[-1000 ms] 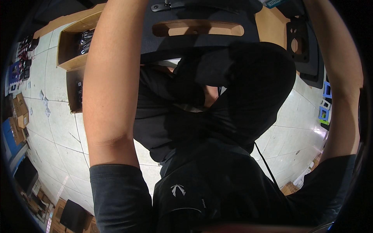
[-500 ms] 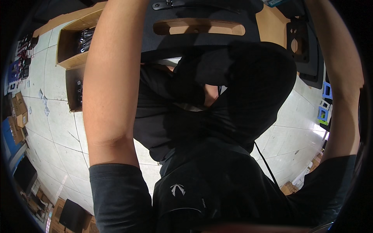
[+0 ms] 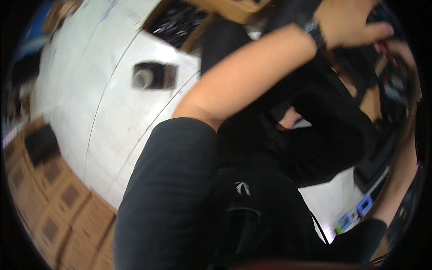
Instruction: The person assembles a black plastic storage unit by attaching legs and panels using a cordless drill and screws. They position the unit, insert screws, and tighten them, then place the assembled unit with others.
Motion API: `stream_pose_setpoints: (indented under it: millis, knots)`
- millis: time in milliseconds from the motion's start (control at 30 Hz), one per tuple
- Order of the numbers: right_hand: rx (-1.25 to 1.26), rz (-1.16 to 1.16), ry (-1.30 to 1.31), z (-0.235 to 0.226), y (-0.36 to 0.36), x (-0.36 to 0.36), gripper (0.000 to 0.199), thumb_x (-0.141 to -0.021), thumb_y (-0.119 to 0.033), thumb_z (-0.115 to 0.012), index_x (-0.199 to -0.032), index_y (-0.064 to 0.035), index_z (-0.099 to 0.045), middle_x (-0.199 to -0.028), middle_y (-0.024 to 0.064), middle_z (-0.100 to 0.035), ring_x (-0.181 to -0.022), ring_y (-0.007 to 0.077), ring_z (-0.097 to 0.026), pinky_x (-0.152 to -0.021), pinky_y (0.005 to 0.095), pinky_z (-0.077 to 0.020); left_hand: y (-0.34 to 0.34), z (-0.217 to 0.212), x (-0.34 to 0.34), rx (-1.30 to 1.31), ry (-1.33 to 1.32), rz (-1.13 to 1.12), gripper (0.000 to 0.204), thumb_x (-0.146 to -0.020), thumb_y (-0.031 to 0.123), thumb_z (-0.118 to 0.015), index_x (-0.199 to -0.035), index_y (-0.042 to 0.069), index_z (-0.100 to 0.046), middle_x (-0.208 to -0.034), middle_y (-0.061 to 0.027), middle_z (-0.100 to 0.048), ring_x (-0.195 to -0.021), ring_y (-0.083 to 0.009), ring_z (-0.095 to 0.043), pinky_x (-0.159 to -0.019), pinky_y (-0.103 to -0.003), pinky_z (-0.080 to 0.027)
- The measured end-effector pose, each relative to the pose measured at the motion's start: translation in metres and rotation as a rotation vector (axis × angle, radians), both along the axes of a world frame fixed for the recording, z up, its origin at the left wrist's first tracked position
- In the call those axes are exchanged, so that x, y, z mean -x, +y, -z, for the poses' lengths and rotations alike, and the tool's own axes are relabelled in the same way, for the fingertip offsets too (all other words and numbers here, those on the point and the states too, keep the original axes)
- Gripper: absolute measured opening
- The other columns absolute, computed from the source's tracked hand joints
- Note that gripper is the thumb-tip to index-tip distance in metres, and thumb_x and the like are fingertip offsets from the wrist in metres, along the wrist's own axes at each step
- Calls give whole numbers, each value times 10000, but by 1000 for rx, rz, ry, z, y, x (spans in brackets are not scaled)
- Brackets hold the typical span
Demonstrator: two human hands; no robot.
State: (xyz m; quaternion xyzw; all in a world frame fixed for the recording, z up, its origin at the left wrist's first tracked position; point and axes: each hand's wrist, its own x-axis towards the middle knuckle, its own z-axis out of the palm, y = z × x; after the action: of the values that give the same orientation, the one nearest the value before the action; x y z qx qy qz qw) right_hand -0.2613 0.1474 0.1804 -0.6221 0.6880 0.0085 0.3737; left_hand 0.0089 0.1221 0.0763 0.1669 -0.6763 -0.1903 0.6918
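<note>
My left hand (image 3: 348, 23) reaches across to the upper right, a dark watch (image 3: 310, 32) on its wrist. Its thumb stretches out toward my right hand, and no object shows in it. At the right rim is my right hand (image 3: 399, 51), its fingers smeared and partly hidden. Just below them lies a blurred teal and dark thing (image 3: 395, 87) whose kind I cannot make out; whether the hand touches it is unclear. Black panels (image 3: 375, 153) stand beside my right forearm.
A black block with a round ring (image 3: 155, 75) sits on the white tiled floor (image 3: 112, 103). Farther up, a carton (image 3: 191, 40) holds dark shiny parts. Stacked brown boxes (image 3: 67, 198) fill the lower left. Blue and green plastic stools (image 3: 355, 213) are at the lower right.
The view has swung to the right and blurred. My left arm now crosses to the right, and both hands have come into view. The slotted black panel has left the upper middle.
</note>
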Motion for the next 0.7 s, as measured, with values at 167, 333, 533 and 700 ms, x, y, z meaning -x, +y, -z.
stream_pose_setpoints:
  millis: [167, 333, 533, 700]
  knots:
    - [165, -23, 27, 11, 28, 19, 287, -913, -123, -797, -1164, -1, -731, -984, 74, -752, -839, 144, -693, -763, 303, -548, 104, 153, -214, -500, -155, -495, 238, -991, 153, -742, -1196, 38, -704, -1142, -136, -747, -1059, -269, -733, -914, -369, -571]
    - [333, -141, 100, 23, 60, 71, 387, -947, -146, -795, -1310, -48, -702, -1088, 65, -741, -990, 178, -714, -899, 345, -563, 163, 362, -487, -1619, -859, -866, 266, -944, 293, -693, -1066, 97, -825, -1116, -222, -785, -1080, -418, -750, -981, -514, -584]
    - [472, 61, 151, -5, 176, 111, 593, -1012, -191, -761, -1553, -85, -543, -1378, 97, -665, -1240, 194, -661, -1073, 360, -536, 161, 385, -480, -1494, -1154, -796, 325, -893, 360, -798, -1202, 263, -828, -1156, -121, -801, -1103, -357, -756, -984, -468, -598]
    - [678, 123, 294, -56, 271, 83, 581, -963, -169, -799, -1495, -69, -588, -1357, 102, -692, -1210, 212, -682, -1051, 361, -546, 166, 399, -483, -1255, -1293, -877, 424, -835, 525, -765, -1069, 184, -858, -1017, -187, -796, -955, -389, -785, -841, -499, -622]
